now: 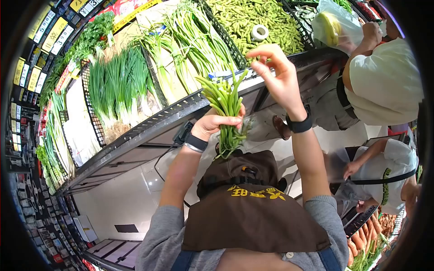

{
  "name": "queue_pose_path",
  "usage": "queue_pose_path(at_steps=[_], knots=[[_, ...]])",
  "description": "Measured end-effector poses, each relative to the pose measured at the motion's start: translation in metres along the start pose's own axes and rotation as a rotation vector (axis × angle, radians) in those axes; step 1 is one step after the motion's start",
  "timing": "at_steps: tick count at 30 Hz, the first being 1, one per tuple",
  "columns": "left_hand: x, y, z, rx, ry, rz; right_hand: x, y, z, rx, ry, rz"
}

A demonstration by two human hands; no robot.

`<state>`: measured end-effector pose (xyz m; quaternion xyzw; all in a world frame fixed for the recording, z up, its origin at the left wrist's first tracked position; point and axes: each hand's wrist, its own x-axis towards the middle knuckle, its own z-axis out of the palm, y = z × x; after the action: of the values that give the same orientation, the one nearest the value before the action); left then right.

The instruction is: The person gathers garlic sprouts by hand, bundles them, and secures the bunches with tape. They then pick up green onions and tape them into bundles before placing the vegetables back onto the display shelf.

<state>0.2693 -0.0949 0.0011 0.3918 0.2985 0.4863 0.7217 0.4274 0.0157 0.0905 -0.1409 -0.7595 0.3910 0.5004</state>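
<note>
Green stems [222, 97] fill the left grip [217, 124] (shelf edge [181, 100] near).

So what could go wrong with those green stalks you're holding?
I can see no tie around the green stalks, so some might slip out of the left hand if its grip loosens. They could then drop to the floor. Squeezing too hard might bend or bruise them. And the white roll lying on the green pods could roll a little if bumped.
</note>
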Motion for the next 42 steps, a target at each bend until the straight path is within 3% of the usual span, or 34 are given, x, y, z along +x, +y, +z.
queue_pose_path(at_steps=[2,5,7,9,12,15,17,18,19,22,23,25,27,30,35,37,39,41,42], knots=[[0.002,-0.001,0.002,-0.068,-0.102,0.072,-0.004,-0.015,0.003,-0.363,-0.074,-0.217],[-0.001,-0.004,0.003,-0.198,-0.209,0.085,-0.020,-0.030,0.011,-0.521,-0.262,-0.119],[-0.005,-0.006,0.006,-0.371,-0.366,0.094,-0.024,-0.032,0.011,-0.522,-0.266,-0.070],[-0.004,-0.023,-0.004,-0.442,-0.544,0.145,-0.027,-0.033,0.012,-0.324,-0.344,-0.012],[-0.008,-0.023,-0.004,-0.483,-0.595,0.095,-0.032,-0.035,0.018,-0.218,-0.357,0.027],[-0.012,-0.024,-0.002,-0.565,-0.626,0.164,-0.037,-0.040,0.026,-0.154,-0.354,0.063],[-0.012,-0.022,-0.004,-0.499,-0.664,0.078,-0.038,-0.046,0.030,-0.228,-0.277,0.029],[-0.012,-0.021,-0.003,-0.462,-0.633,0.075,-0.036,-0.051,0.031,-0.463,-0.287,-0.077],[-0.018,-0.011,0.007,-0.473,-0.506,0.019,-0.034,-0.054,0.031,-0.460,-0.287,-0.077],[-0.017,-0.020,0.000,-0.404,-0.541,0.038,-0.030,-0.056,0.029,-0.695,-0.393,-0.157],[-0.017,-0.019,0.003,-0.285,-0.449,0.096,-0.031,-0.053,0.029,-0.695,-0.392,-0.155],[-0.019,-0.013,0.009,-0.166,-0.360,0.152,-0.029,-0.048,0.029,-0.665,-0.473,-0.168],[-0.024,-0.006,0.015,-0.072,-0.141,0.006,-0.028,-0.040,0.024,-0.618,-0.512,-0.087],[-0.021,-0.013,0.001,0.026,-0.188,-0.050,-0.029,-0.024,0.019,-0.253,-0.596,0.209],[-0.023,-0.016,-0.002,-0.008,-0.140,-0.017,-0.041,0.001,0.020,0.019,-0.592,0.387],[-0.023,-0.015,-0.005,0.123,-0.074,-0.024,-0.044,0.004,0.021,0.143,-0.324,0.339],[-0.022,-0.015,-0.004,0.188,-0.040,-0.023,-0.031,-0.018,0.008,-0.071,-0.266,0.210],[-0.023,-0.017,0.002,0.248,0.141,-0.017,-0.030,-0.009,0.007,-0.321,-0.126,-0.105],[-0.022,-0.028,0.000,0.236,0.267,0.037,-0.030,-0.012,0.002,-0.449,-0.176,-0.159]])
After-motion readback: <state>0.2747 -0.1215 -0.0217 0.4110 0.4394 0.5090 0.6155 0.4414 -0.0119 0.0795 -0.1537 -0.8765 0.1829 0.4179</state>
